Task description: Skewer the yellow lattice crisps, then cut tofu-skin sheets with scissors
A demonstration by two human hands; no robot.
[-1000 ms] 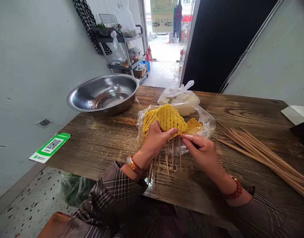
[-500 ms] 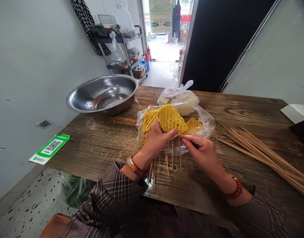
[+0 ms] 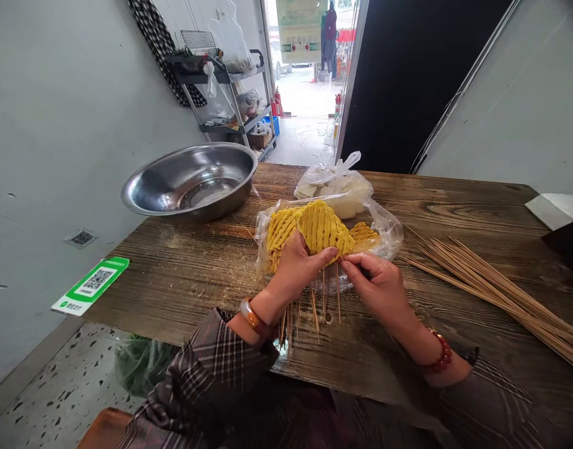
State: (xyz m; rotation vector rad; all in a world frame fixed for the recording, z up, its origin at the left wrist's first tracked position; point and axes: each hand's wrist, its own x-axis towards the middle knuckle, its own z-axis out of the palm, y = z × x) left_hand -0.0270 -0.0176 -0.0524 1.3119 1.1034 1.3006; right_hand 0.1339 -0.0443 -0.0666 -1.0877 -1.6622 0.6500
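Observation:
A yellow latticed food piece (image 3: 321,227) is gripped along its near edge by my left hand (image 3: 298,265), thumb on top. Right beside that thumb, my right hand (image 3: 377,284) pinches a thin wooden skewer at the piece's lower right corner. More yellow pieces (image 3: 284,224) lie under and left of it on a clear plastic bag (image 3: 388,229), and another (image 3: 363,234) rests to the right. Several skewers (image 3: 315,308) stick out toward me from below the pieces. How deep the pinched skewer sits is hidden by my fingers.
A large steel basin (image 3: 192,181) stands at the table's back left. Behind the pieces is a knotted bag (image 3: 335,187) of pale food. Loose skewers (image 3: 496,290) lie to the right. A green code card (image 3: 92,285) sits at the left edge.
The view has shifted slightly. My right fingers have closed in a little at the corner of the yellow piece; my left hand keeps its grip.

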